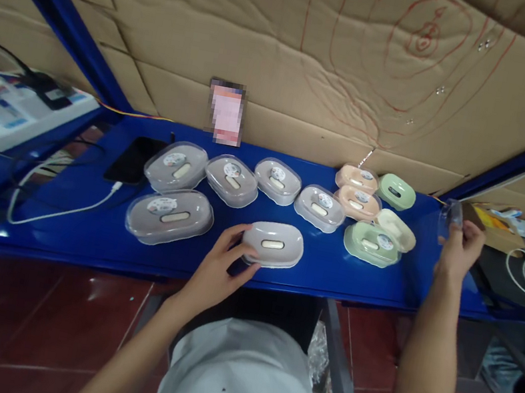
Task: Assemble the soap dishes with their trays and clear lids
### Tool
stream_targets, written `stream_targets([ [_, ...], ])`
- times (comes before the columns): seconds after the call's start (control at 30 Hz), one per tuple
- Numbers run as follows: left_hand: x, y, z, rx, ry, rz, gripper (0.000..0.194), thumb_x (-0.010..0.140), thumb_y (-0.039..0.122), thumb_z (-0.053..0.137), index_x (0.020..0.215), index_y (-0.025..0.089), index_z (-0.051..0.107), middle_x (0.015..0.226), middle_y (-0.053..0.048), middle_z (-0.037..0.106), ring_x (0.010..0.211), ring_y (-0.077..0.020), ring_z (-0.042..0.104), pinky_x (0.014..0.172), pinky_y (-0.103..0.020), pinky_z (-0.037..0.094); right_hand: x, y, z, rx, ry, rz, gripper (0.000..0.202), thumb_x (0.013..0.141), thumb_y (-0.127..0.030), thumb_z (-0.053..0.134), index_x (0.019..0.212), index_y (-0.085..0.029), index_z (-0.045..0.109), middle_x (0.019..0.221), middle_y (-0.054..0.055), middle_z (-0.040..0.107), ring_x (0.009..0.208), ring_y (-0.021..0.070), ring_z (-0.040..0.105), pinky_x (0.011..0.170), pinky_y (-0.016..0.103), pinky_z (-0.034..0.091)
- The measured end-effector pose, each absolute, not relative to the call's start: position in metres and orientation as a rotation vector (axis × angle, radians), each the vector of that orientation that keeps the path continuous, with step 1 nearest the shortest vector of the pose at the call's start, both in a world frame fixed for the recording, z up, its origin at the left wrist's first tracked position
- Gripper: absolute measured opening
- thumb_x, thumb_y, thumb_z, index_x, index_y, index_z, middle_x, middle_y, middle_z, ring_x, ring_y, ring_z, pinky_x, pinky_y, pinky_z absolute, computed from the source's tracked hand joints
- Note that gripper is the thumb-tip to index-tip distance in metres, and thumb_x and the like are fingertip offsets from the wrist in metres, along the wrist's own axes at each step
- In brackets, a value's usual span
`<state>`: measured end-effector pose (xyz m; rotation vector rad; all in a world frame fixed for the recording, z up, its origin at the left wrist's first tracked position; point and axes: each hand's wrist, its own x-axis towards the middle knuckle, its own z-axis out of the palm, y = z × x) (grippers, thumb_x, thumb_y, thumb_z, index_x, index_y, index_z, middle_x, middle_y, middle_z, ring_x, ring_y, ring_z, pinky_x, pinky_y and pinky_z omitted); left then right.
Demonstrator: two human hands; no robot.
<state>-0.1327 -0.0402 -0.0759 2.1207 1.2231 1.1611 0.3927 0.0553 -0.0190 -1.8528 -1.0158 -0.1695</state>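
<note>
Near the table's front edge, my left hand [225, 264] grips the left end of an uncovered grey oval dish [288, 236] with a pale bar in its centre slot. Off to the right, my right hand [459, 248] is closed on a clear plastic lid [450, 219]. Several grey dishes with clear, stickered lids, among them one at the front left [199, 212], lie behind and left of the held dish. To its right are two peach dishes [371, 205], a lidded green dish [362, 234], an open green dish [399, 183] and a cream dish [405, 234].
The blue table [229, 268] backs onto a cardboard wall [195, 29]. A blurred-out phone [226, 112] leans there. A black phone [131, 160] with a white cable [65, 219] lies at left, near a power strip [26, 121]. An open box [495, 231] stands at right.
</note>
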Motion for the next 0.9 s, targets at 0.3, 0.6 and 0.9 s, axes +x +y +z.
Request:
stream_targets([
  [0.3,-0.138,-0.033,-0.088,1.836,1.133,1.131,0.066,0.1,0.032,0.074,0.157,0.03,0.042,0.165,-0.016,0.048,0.152,-0.0297,0.053,0.127,-0.053,0.045,0.177,-0.025,-0.03,-0.823,-2.423,0.15,0.071,0.094,-0.026,0.064,0.163,-0.033,0.046,0.159,0.009,0.06,0.15,0.034,0.055,0.123,0.063,0.048],
  [0.6,-0.139,-0.035,-0.086,1.828,1.027,1.091,0.061,0.101,0.027,0.07,0.154,0.031,0.04,0.169,-0.016,0.045,0.155,-0.0274,0.051,0.13,-0.053,0.043,0.15,0.005,-0.039,-0.715,-2.54,0.505,0.059,0.089,-0.016,0.068,0.145,-0.024,0.053,0.156,0.014,0.06,0.159,0.0314,0.043,0.132,0.069,0.029],
  [0.9,-0.144,-0.034,-0.076,2.016,1.061,0.97,0.061,0.105,0.034,0.067,0.161,0.033,0.041,0.172,-0.012,0.044,0.161,-0.0264,0.043,0.131,-0.05,0.04,0.136,-0.005,-0.036,-0.704,-2.609,0.391,0.043,0.103,-0.026,0.063,0.145,-0.03,0.058,0.154,0.006,0.064,0.158,0.0269,0.045,0.135,0.064,0.027],
])
